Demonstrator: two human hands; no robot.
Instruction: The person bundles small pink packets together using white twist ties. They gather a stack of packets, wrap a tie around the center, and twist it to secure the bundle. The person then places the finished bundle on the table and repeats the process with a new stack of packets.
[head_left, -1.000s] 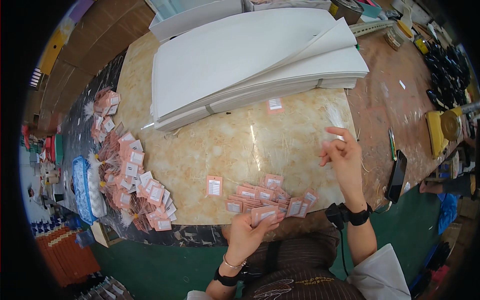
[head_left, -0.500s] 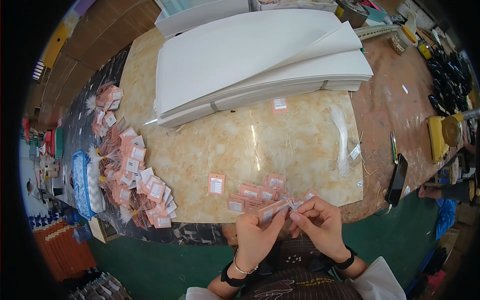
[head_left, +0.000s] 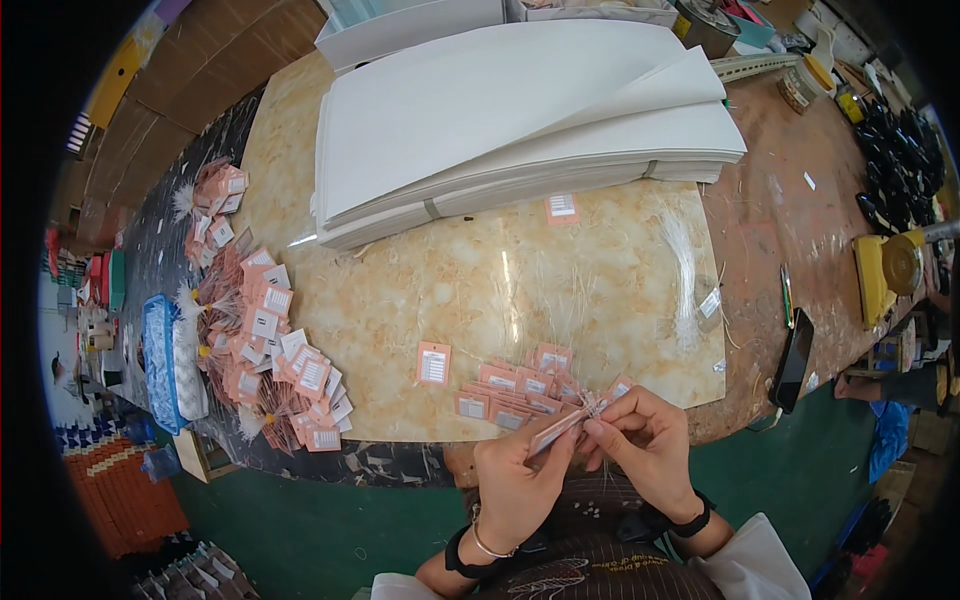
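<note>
Head view: left hand (head_left: 520,480) pinches a pink tag (head_left: 556,432) at the bench (head_left: 480,290) edge, long axis slanting up-right toward the right hand (head_left: 645,450), whose fingertips close on its string end.

A large worktable fills most of the view. Its middle is covered by a glossy beige marble-patterned sheet (head_left: 420,300) that catches a bright streak of overhead light. To the right the bare brown tabletop (head_left: 800,230) shows, worn and scratched. Along the left edge runs a dark marbled strip (head_left: 160,260). Beyond the table on the upper left lie flat brown cardboard sheets (head_left: 200,70). Below the table's near edge the floor (head_left: 300,530) is painted green. In the lower left corner stands a stack of orange-red packets (head_left: 125,490) on the floor.
</note>
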